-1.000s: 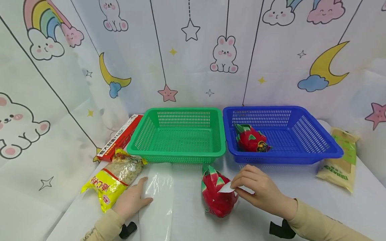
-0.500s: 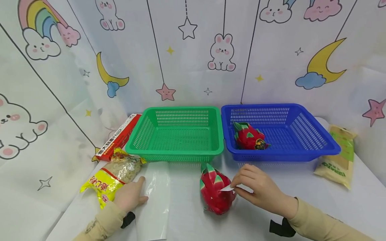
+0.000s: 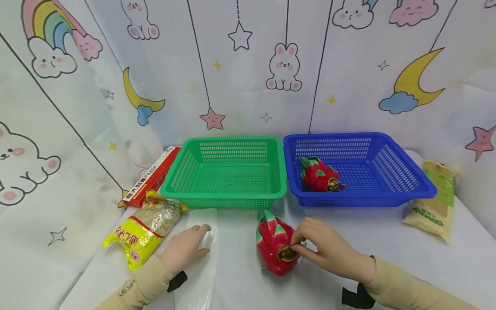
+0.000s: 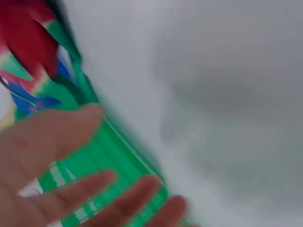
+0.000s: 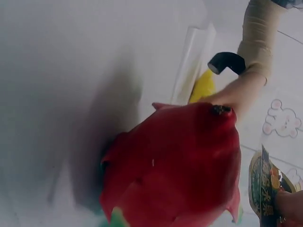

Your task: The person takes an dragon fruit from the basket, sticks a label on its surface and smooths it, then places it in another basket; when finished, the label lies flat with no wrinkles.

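A red dragon fruit (image 3: 276, 241) with green-tipped scales lies on the table in front of the baskets. Between thumb and forefinger, my right hand (image 3: 329, 249) pinches a black-and-gold sticker (image 3: 286, 254). The sticker overlaps the fruit's right side in the head view; in the right wrist view the sticker (image 5: 265, 189) stands apart from the fruit's skin. My left hand (image 3: 184, 249), fingers loosely extended and holding nothing, is over a glossy clear plastic packet (image 3: 199, 280). The left wrist view shows that hand's fingers (image 4: 99, 187) spread and blurred.
Behind are a green basket (image 3: 224, 198) and a blue basket (image 3: 364, 200). A second dragon fruit (image 3: 317, 174) with a similar sticker lies inside the blue one. A yellow food bag (image 3: 145, 228) and a red pasta box (image 3: 153, 176) sit left, a beige packet (image 3: 434, 200) right.
The sticker has turned from its white side to its printed side in my right hand, which shifted slightly left. My left hand has moved right, from beside the yellow bag to over the plastic packet.
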